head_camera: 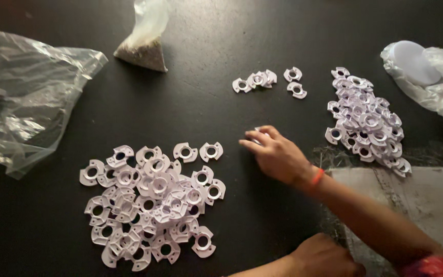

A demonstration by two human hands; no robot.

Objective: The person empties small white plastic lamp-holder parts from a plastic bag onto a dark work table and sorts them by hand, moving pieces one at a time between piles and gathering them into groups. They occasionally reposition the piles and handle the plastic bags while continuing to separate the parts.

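My right hand (278, 154) reaches over the dark table (206, 118), an orange band on its wrist. Its fingertips pinch one small white plastic ring part (257, 131) near the table's middle. My left hand (324, 256) lies low at the near edge with its back turned up and its fingers curled out of sight. A large heap of the same white ring parts (149, 197) lies left of my right hand. A second heap (367, 120) lies to its right. A few parts (262, 79) sit in a short row farther away.
A crumpled clear plastic bag (21, 97) lies at the left. A small bag of dark grainy material (144, 48) stands at the far middle. Another clear bag with white pieces (426, 77) sits at the far right. A pale worn sheet (431, 200) covers the near right corner.
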